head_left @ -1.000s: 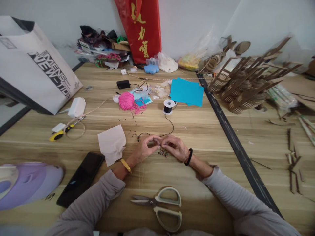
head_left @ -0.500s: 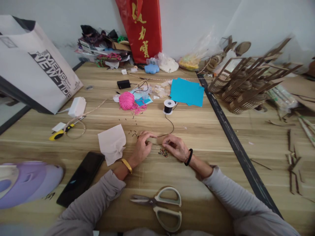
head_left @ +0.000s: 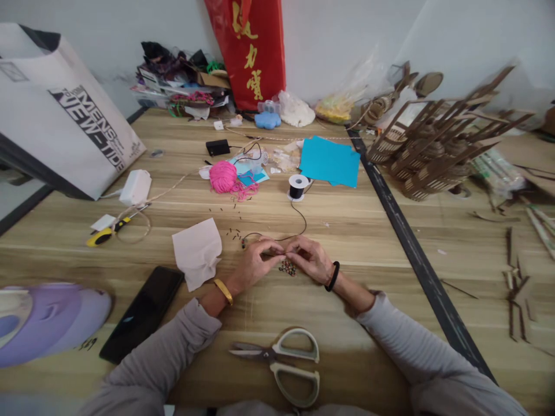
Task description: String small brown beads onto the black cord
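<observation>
My left hand (head_left: 256,260) and my right hand (head_left: 310,260) meet at their fingertips over the table, both closed in a pinch. Between them runs the thin black cord (head_left: 306,222), though the fingers mostly hide the pinched part. The cord comes off a white-rimmed spool (head_left: 297,188) standing behind my hands and loops left past my left hand. A few small beads (head_left: 243,244) appear at its left end. Just below my fingertips lies a small pile of multicoloured beads (head_left: 287,268). Whether a bead sits in my fingers is too small to tell.
Scissors (head_left: 277,361) lie near the front edge. To the left are a crumpled tissue (head_left: 197,254), a black phone (head_left: 143,315) and a yellow-handled tool (head_left: 106,234). Pink yarn (head_left: 224,177) and blue sheets (head_left: 330,163) lie farther back. Wooden baskets (head_left: 433,147) stand right.
My left hand's fingers have closed from a spread pose and moved right to meet my right fingertips. The cord's beaded left end has come into view. My right hand stays nearly in place.
</observation>
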`<state>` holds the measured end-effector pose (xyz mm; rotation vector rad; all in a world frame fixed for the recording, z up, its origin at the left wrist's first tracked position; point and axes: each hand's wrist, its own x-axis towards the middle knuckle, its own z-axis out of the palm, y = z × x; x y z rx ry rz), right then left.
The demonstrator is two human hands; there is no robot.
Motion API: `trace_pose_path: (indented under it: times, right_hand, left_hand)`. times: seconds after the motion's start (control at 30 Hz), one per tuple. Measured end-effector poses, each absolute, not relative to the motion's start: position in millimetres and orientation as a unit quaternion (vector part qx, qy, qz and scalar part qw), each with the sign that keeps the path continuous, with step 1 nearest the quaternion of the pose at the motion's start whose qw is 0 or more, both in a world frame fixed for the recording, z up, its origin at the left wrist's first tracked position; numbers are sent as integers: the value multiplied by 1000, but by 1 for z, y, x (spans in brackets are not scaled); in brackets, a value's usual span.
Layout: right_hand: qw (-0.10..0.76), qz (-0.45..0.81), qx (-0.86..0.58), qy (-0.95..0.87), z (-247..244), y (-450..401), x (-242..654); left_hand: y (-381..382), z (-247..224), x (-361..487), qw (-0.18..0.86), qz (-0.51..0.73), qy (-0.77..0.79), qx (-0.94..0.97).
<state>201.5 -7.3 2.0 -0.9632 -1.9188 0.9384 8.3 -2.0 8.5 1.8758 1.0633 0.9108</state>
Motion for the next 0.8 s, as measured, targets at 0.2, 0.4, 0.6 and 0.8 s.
trace_pose_path:
  times: [0.2, 0.4, 0.6, 0.8]
  right_hand:
    - [392, 366, -380, -754, 2, -8, 201]
    - [386, 354, -375, -765, 1, -7, 201]
    - [385, 357, -371, -766, 1, -7, 201]
    - [386, 356, -372, -765, 1, -7, 201]
  left_hand:
    - [0, 8, 7, 382, 338, 413, 755]
    - [0, 9, 7, 374, 338, 410, 760]
    - [1, 12, 7, 366, 343, 410, 762]
    - [1, 10, 6, 365, 347, 413, 759]
